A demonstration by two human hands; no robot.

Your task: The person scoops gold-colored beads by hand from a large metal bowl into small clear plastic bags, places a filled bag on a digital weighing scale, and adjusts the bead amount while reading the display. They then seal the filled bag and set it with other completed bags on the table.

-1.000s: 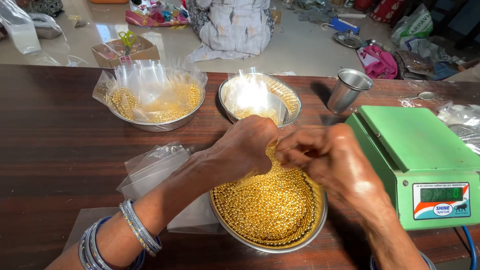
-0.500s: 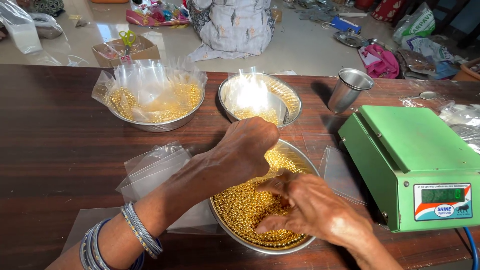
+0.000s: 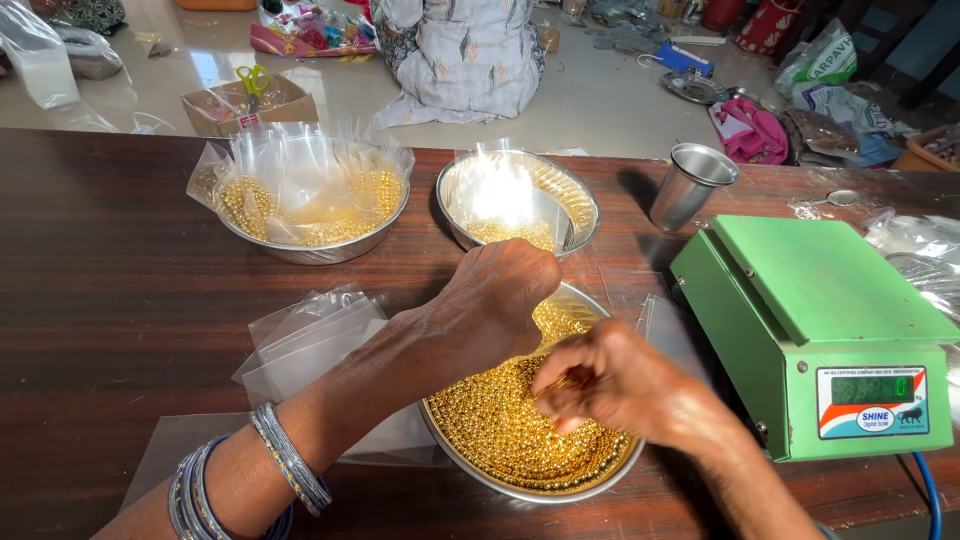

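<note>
Beads (image 3: 500, 430), small and golden, are heaped in a steel bowl (image 3: 470, 470) at the near middle of the tabletop (image 3: 110, 270), and both hands are held over them. At the far left, bangles (image 3: 290, 460) are seen on the left wrist, and the forearm is stretched across a stack of clear bags (image 3: 300, 340) lying flat on the wood. Behind these, a second bowl (image 3: 310, 245) is filled with beads and upright clear bags. The left hand (image 3: 495, 300) is curled into a loose fist above the far rim of the near bowl; whether anything is gripped inside it cannot be told. Beyond it, a third bowl (image 3: 575, 190) is set, lined with shiny plastic and holding a few beads. The right hand (image 3: 625, 385) is lowered onto the heap, its fingertips drawn together and pinching a few beads. A steel cup (image 3: 685, 190) is stood upright behind and to the right, well apart from the bowls. A green scale (image 3: 820, 320) is placed just beside the near bowl on the right, its display lit. Past the tabletop, a seated person (image 3: 460, 60) is partly seen on the floor.
</note>
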